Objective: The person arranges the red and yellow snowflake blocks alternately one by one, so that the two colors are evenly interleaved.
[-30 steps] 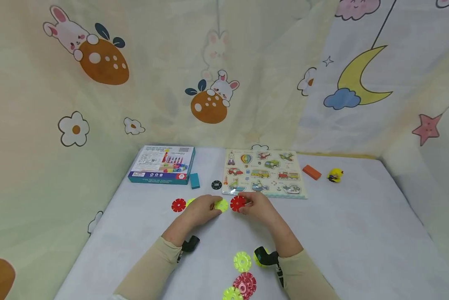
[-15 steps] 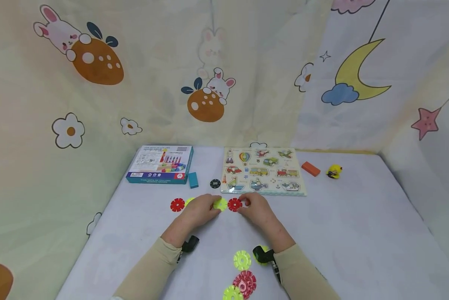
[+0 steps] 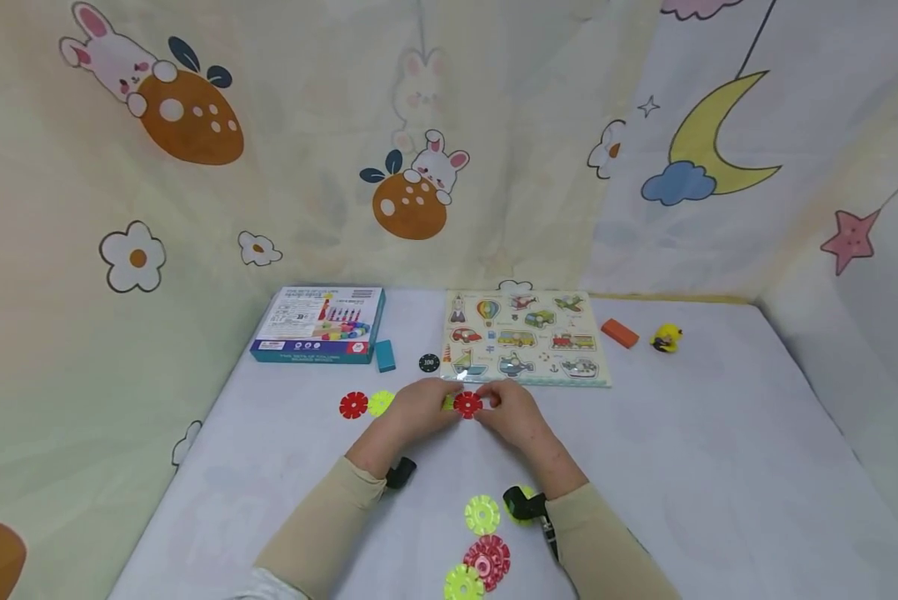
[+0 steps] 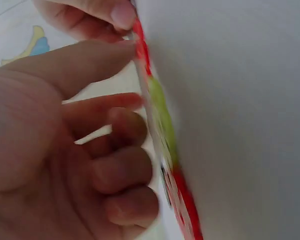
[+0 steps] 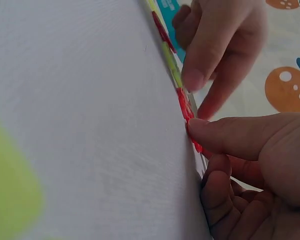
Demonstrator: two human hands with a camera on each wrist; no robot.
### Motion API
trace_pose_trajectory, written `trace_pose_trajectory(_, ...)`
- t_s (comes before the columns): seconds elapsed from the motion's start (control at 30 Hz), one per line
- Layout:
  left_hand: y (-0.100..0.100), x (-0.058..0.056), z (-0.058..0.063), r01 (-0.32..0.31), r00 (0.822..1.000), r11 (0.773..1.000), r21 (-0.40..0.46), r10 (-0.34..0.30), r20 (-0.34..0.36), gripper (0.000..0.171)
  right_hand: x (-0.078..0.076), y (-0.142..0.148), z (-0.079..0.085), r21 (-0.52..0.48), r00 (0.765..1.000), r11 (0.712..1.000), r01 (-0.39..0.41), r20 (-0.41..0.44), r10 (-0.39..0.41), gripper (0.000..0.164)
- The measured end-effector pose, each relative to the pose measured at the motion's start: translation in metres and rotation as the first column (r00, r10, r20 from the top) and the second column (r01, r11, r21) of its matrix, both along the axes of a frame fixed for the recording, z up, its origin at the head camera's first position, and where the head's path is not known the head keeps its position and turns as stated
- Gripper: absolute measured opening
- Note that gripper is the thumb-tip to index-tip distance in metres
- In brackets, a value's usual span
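Notched plastic snowflake discs lie in a row across the table. In the head view, a red disc (image 3: pixel 354 405) and a yellow-green disc (image 3: pixel 381 404) show at its left end. My left hand (image 3: pixel 421 408) hides the row's middle, where the left wrist view shows another red disc (image 4: pixel 187 202). At the right end, a red disc (image 3: pixel 467 405) meets a partly covered yellow-green disc (image 3: pixel 449 402). My right hand (image 3: pixel 519 414) pinches that end red disc between thumb and forefinger. From the other side, my left thumb and forefinger hold it near the join.
Nearer me lie yellow-green discs (image 3: pixel 482 515) and red discs (image 3: pixel 487 560), one partly under my right wrist camera. Behind the row are a picture puzzle board (image 3: pixel 526 337), a black chip (image 3: pixel 429 362), a blue block (image 3: pixel 385 356), a box (image 3: pixel 318 325), an orange block (image 3: pixel 619 333) and a yellow duck (image 3: pixel 666 338).
My right hand has brought the end red disc left against the yellow-green one. My left hand has slid right from the yellow-green disc onto the red one, uncovering the yellow-green disc at the left.
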State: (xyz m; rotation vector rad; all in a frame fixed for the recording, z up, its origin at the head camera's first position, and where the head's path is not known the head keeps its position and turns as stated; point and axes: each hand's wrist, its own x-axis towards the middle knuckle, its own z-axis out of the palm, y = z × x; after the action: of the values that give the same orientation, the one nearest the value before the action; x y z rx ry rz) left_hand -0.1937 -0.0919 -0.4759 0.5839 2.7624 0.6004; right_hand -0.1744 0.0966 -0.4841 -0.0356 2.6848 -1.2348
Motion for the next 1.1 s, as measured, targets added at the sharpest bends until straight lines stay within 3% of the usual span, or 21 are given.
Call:
trace_pose_trajectory(0.13,0.006,-0.005,-0.003,0.04,0.999,0.999,0.035,-0.041,0.015,0.045,0.0,0.001,0.0,-0.003,1.0,1.0,-0.004,-0.006,0.004,0.027)
trace_pose_trajectory(0.37,-0.005,-0.004,-0.006,0.012,0.999,1.0,0.022,-0.012,0.041,0.048,0.007,0.004,0.006,-0.048,0.995,0.995,-0.087,0.034,0.089,0.035)
trace_pose_trajectory(0.43,-0.006,-0.004,-0.006,-0.006,0.999,1.0,0.012,0.006,0.049,0.049,0.018,0.007,0.014,-0.062,0.986,0.986,-0.154,0.055,0.157,0.035)
trace_pose_trajectory(0.53,-0.007,-0.003,-0.005,-0.018,0.998,1.0,0.011,0.017,0.056,0.049,0.041,0.011,0.025,-0.059,0.953,0.956,-0.286,0.082,0.291,0.032)
trace_pose_trajectory(0.67,-0.006,-0.003,-0.004,-0.01,0.999,1.0,0.008,0.009,0.052,0.048,0.074,0.009,0.028,0.034,0.899,0.905,-0.424,0.137,0.416,0.03)
trace_pose_trajectory(0.73,-0.006,-0.003,-0.004,-0.013,0.999,1.0,0.003,0.013,0.051,0.048,0.088,0.004,0.027,0.109,0.887,0.885,-0.453,0.155,0.435,0.032)
trace_pose_trajectory(0.93,-0.001,-0.003,-0.002,-0.023,0.998,0.999,0.022,0.022,0.057,0.049,0.104,-0.008,0.026,0.29,0.912,0.865,-0.41,0.137,0.386,0.035)
trace_pose_trajectory(1.1,0.004,-0.002,-0.002,-0.008,0.998,1.0,0.024,0.007,0.059,0.049,0.107,-0.009,0.028,0.322,0.917,0.859,-0.399,0.161,0.365,0.035)
